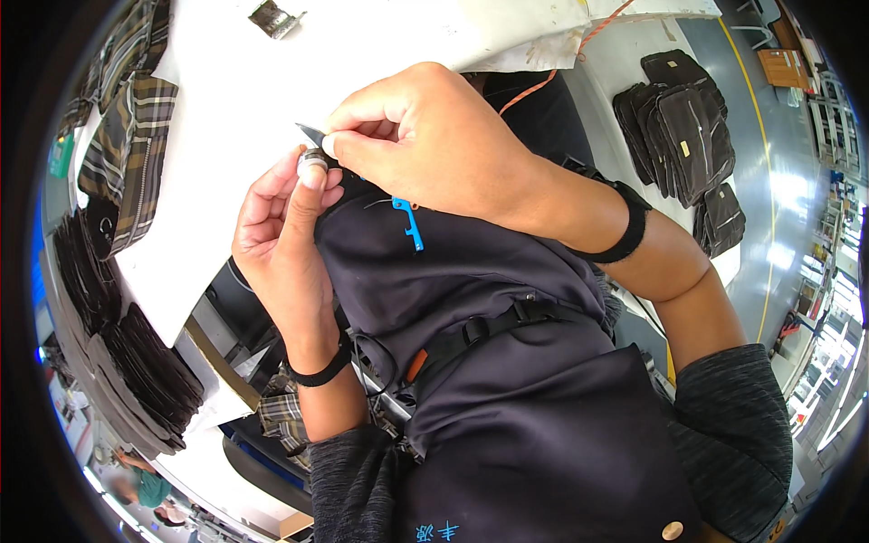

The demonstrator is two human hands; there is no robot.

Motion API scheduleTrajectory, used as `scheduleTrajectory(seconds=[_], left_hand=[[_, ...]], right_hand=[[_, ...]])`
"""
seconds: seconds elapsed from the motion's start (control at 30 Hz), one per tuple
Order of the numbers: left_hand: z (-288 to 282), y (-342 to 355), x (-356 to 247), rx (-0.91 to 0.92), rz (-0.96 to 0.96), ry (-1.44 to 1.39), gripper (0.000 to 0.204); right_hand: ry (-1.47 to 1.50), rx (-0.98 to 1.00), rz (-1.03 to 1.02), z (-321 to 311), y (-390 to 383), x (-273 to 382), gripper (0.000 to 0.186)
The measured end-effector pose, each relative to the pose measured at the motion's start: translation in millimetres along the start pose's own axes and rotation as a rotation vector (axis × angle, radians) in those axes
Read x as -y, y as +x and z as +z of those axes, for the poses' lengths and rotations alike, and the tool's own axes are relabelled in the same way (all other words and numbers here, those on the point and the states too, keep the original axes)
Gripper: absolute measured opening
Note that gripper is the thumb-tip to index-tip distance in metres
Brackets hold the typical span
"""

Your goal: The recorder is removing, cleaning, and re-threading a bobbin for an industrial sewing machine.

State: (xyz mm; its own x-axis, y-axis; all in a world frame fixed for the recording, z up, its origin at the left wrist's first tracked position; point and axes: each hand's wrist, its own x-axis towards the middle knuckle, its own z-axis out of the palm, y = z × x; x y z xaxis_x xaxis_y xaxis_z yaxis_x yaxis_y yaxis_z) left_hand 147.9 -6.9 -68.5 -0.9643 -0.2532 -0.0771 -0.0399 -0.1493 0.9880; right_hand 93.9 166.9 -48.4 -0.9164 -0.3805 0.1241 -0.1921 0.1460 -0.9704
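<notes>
My left hand (pixel 285 217) pinches a small silver, round metal piece (pixel 312 159) between thumb and fingertips. Its exact kind is too small to make out. My right hand (pixel 421 136) is closed on a small dark pointed blade (pixel 310 134), whose tip juts out past the thumb to the left. The blade lies right by the upper side of the round piece; whether they touch I cannot tell. Below my right hand, a blue plastic clip-like tool (pixel 407 223) hangs against my dark apron (pixel 471 262).
A white work table (pixel 217 90) carries a small metal part (pixel 273 19) at the far side. Plaid cloth pieces (pixel 136 154) and stacks of dark fabric pieces (pixel 149 371) lie at left. More dark fabric stacks (pixel 679 127) lie at right; an orange cord (pixel 543 81) crosses the far edge.
</notes>
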Motion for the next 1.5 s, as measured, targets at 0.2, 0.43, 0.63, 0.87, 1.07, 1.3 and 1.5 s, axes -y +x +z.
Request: scheduleTrajectory(seconds=[0.2, 0.43, 0.63, 0.87, 1.07, 1.3, 1.5], left_hand=[[-6.7, 2.7, 3.8, 0.000, -0.136, -0.154, 0.027], [-12.0, 4.2, 6.7, 0.036, -0.176, -0.286, 0.028], [-10.7, 3.7, 6.5, 0.043, -0.170, -0.289, 0.028], [-8.6, 3.0, 5.7, 0.032, -0.165, -0.260, 0.028], [-6.9, 1.9, 6.4, 0.032, -0.139, -0.251, 0.028], [-5.7, 1.2, 5.2, 0.023, -0.134, -0.242, 0.027], [-5.4, 0.9, 5.9, 0.032, -0.124, -0.240, 0.026]], right_hand=[[0.126, -0.012, 0.166, -0.5, -0.1, 11.4, 0.015], [0.136, -0.053, 0.121, 3.4, 0.1, 9.4, 0.016], [0.121, -0.065, 0.089, 5.4, 1.3, 5.4, 0.015], [0.112, -0.050, 0.103, 3.1, 0.3, 7.7, 0.015], [0.029, -0.013, 0.023, 3.2, -1.2, -1.0, 0.015], [0.047, -0.069, -0.007, 8.4, -1.8, -3.6, 0.012], [0.069, -0.122, -0.044, 10.5, -2.3, -3.6, 0.015]])
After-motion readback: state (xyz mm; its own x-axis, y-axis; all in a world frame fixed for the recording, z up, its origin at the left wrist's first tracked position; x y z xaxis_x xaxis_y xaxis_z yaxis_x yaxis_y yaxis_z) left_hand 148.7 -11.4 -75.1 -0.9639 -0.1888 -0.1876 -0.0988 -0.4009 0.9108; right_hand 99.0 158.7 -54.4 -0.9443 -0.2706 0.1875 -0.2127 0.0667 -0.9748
